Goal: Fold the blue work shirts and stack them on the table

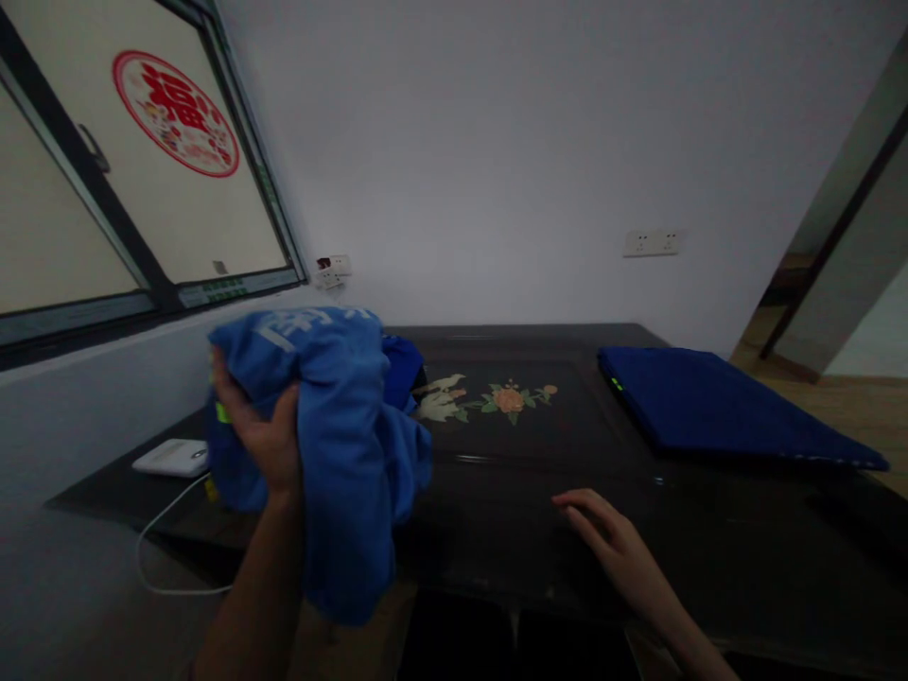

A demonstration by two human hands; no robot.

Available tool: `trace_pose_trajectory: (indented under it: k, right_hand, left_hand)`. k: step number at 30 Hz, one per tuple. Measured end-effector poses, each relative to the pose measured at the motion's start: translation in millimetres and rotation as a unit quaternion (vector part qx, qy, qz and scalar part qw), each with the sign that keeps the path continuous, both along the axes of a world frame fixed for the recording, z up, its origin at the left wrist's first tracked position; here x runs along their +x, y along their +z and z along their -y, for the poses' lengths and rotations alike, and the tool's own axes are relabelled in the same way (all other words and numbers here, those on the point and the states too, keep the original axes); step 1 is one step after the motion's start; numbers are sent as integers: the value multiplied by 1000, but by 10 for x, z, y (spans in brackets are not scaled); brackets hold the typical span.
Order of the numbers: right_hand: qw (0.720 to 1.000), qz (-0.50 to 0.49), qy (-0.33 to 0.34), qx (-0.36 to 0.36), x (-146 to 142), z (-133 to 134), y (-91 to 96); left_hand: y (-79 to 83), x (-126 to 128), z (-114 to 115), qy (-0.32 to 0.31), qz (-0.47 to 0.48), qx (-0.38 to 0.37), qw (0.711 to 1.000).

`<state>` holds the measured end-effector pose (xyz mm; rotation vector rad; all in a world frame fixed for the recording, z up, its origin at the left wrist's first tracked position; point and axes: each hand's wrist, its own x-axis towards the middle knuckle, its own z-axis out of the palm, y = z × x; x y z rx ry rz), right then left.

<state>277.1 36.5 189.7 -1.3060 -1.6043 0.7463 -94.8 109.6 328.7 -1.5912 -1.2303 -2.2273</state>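
Note:
My left hand (259, 430) is closed on a bunched light-blue garment (333, 426) with white lettering, lifted above the left end of a dark table (497, 511). Part of the cloth hangs down past the table's front edge. A darker blue piece of cloth (403, 364) shows just behind it. My right hand (602, 534) lies open on the tabletop near the front edge, fingers stretched out, holding nothing. A flat, folded dark-blue cloth (716, 407) lies on the right side of the table.
The tabletop bears a painted flower motif (489, 397) at its centre. A white device (174, 457) with a white cable (152, 544) rests at the left end. A window with a red round sticker (174, 113) is on the left; a doorway opens at the right.

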Motion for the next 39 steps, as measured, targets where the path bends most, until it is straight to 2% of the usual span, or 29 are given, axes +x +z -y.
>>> trace_pose_trajectory:
  k: [1,3,4,5,7,8,10,11,12,14,16,17,19,21,24,27,29,31,34,37,39]
  right_hand:
    - [1000,9,1,-3,21,14,-68]
    - [1000,20,7,-7,27,32,-138]
    - [1000,22,10,-10,20,35,-145]
    - [1000,23,11,-13,8,34,-140]
    - [999,22,11,-22,-13,30,-117]
    - [999,21,12,-24,-20,30,-107]
    - [999,22,12,-23,-23,37,-104]
    - [999,23,12,-21,-21,43,-112]
    - [999,25,11,-19,-17,48,-123]
    - [999,27,9,-15,-9,54,-151]
    - [1000,28,7,-14,-5,51,-171]
    - [999,29,7,-15,-6,48,-173]
    - [999,31,10,-19,-10,45,-162]
    - [999,33,9,-24,-17,48,-134]
    - [999,35,2,-30,-29,59,-88]
    - [999,37,3,-34,-38,67,-64]
    - [999,38,5,-34,-39,68,-61]
    - [999,42,6,-32,-34,69,-62]
    - [998,49,11,-31,-25,72,-62]
    - [998,55,14,-27,-21,70,-64]
    - [998,55,14,-21,-21,62,-69]
  left_hand:
    - [201,-122,-142,26,-30,82,996]
    - [580,-348,-485,76,-100,183,975]
    - [743,-452,-680,100,-127,197,967]
    - [875,-549,-883,118,-145,176,967]
    - [1008,-722,-1285,113,-159,92,976]
    - [992,-795,-1469,102,-160,42,981]
    - [787,-912,-1766,75,-141,-79,984]
    - [609,-954,-1872,64,-117,-153,979]
    - [398,-986,-1949,50,-91,-254,962]
    - [-57,-1026,-2032,20,-76,-343,936]
    - [-444,-1048,-2051,14,-74,-375,924]
    - [-583,-1056,-2049,13,-82,-379,922]
    - [-739,-1066,-2042,4,-112,-383,917]
    - [-768,-1073,-2041,-17,-148,-387,910]
    - [-718,-1108,-2052,-57,-180,-402,896]
    - [-688,-1177,-2040,-97,-181,-422,883]
    - [-687,-1202,-1986,-103,-167,-423,885]
    - [-698,-1167,-1856,-69,-180,-410,892]
    - [-769,-987,-1474,68,-241,-379,891]
    - [-945,-774,-992,191,-261,-380,867]
    - [-1094,-719,-774,216,-244,-426,844]
